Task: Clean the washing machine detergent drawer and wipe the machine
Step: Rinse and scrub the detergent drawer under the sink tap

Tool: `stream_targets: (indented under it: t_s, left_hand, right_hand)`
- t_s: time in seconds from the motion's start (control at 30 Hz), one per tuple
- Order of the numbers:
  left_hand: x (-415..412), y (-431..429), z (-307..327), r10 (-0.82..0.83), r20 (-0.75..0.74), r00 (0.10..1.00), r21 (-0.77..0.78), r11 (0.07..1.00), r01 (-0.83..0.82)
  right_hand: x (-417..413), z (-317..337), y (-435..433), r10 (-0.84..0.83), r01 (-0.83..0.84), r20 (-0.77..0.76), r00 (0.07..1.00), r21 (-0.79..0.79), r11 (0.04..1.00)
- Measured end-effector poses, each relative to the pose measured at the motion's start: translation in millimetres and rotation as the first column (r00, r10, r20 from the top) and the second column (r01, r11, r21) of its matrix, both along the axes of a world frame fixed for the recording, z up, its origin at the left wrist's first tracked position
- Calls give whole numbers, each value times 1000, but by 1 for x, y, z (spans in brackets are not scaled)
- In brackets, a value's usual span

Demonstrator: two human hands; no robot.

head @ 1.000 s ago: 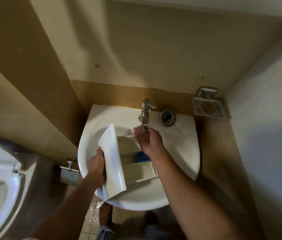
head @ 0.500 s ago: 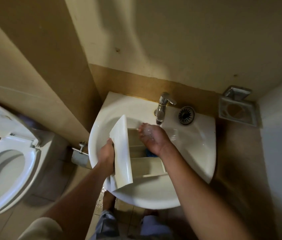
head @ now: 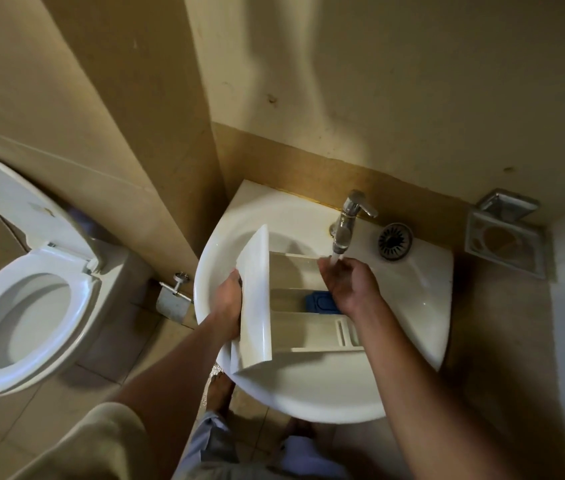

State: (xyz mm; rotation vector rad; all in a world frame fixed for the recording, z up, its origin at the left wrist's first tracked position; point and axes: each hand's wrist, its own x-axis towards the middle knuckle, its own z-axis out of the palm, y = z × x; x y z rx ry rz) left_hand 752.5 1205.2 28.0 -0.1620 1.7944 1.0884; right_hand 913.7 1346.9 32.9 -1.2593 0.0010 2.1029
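The left hand (head: 229, 299) grips the left edge of the detergent drawer's white front panel (head: 255, 299), fingers curled behind it and out of sight. The right hand (head: 350, 282) hangs back-up over the drawer's rear. Its fingertips (head: 326, 265) are in the water stream (head: 334, 256), and whether they grasp anything cannot be told.

A toilet (head: 31, 306) with its lid raised fills the left of the view, its near rim cut off at the frame edge. The white sink (head: 309, 393) is set in the corner of the beige walls. The detergent drawer (head: 309, 327) lies across the basin, panel to the left and standing on edge, compartments facing up. The right forearm crosses the drawer's right end and hides that corner.

A metal soap holder (head: 504, 244) is fixed to the wall right of the sink, and a paper holder (head: 173, 299) to the wall on its left. The tap (head: 347, 223) stands at the back of the sink with a round strainer (head: 394, 241) just beside it on the ledge. A blue insert (head: 321, 301) sits in the middle compartment, partly covered by the right hand. Bare feet (head: 220, 386) show dimly below the basin.

Against half a second ago, the view takes in more of the toilet. The left hand keeps the same hold, and more of the blue insert shows beside the right hand.
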Motion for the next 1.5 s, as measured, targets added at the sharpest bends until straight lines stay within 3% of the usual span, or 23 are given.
stream_targets:
  t_s: [0.2,0.27,0.33,0.4,0.47,0.53,0.57,0.6,0.67,0.7,0.77,0.83,0.9,1.03,1.1,1.17,1.2,1.27,1.33,1.37,1.4,1.43,1.5]
  left_hand:
    - [-6,1,-2,25,-8,1000,28,999,-25]
    - [-4,1,0,23,-23,999,35,999,-22]
    - [-2,2,1,19,-46,999,39,999,-18]
    - [-1,4,2,13,-56,998,35,999,-11]
    - [1,7,6,-4,-38,999,26,1000,5]
    - [3,10,8,-20,-22,1000,25,999,21]
    - [4,10,9,-25,-24,999,20,999,25]
    - [4,11,8,-24,-31,999,20,1000,24]
    - [3,9,5,-29,-44,999,16,999,30]
    - [2,8,4,-35,-45,998,12,999,36]
    - [0,7,2,-21,-45,999,22,999,23]
    - [-2,6,1,6,-37,999,38,999,-5]
    - [-4,5,-1,25,-29,999,57,998,-23]
    - [-8,4,-2,48,-40,998,76,996,-45]
    - [-8,5,-1,53,-58,997,86,995,-48]
    - [-6,6,-2,45,-70,997,89,995,-38]
    - [-5,6,-3,49,-71,996,80,996,-43]
    - [-1,7,-2,53,-65,996,50,998,-50]
    - [1,9,-1,31,-70,997,42,999,-28]
    - [1,10,1,20,-64,998,46,999,-17]
    - [1,10,2,13,-58,998,53,999,-10]
    - [0,10,3,5,-58,998,56,998,-2]
    - [-1,9,2,-7,-65,998,60,998,11]
  right_hand:
    - [-18,-3,7,2,-7,-189,982,-28,1000]
    - [-14,4,2,162,-153,-114,980,84,985]
    - [-8,17,-13,378,-376,29,925,193,906]
    - [-10,31,-31,552,-580,181,814,278,765]
    - [-19,41,-42,656,-796,450,606,324,512]
    - [-25,45,-43,592,-936,725,351,256,241]
    - [-24,45,-41,531,-959,800,280,207,193]
    - [-21,43,-37,486,-953,828,281,182,242]
    - [-11,36,-26,445,-808,748,493,203,553]
    - [-5,31,-20,415,-666,639,648,211,715]
    - [5,20,-10,288,-350,309,906,167,922]
    - [8,9,-3,102,-102,-13,995,44,994]
    - [6,-1,-3,9,-15,-152,988,-36,999]
    - [3,-15,-8,8,-15,-223,975,-28,999]
    - [3,-10,-10,126,-121,-229,965,34,992]
    - [0,9,-19,333,-320,-67,940,161,934]
    - [-3,21,-26,457,-461,74,886,241,854]
    - [-9,36,-40,639,-750,393,661,321,578]
    - [-12,38,-48,597,-934,718,356,249,257]
    - [-11,37,-47,492,-966,834,249,178,188]
    - [-9,36,-42,397,-965,891,222,143,218]
    - [-6,36,-36,338,-929,899,279,164,332]
    - [0,32,-21,290,-693,762,579,271,668]
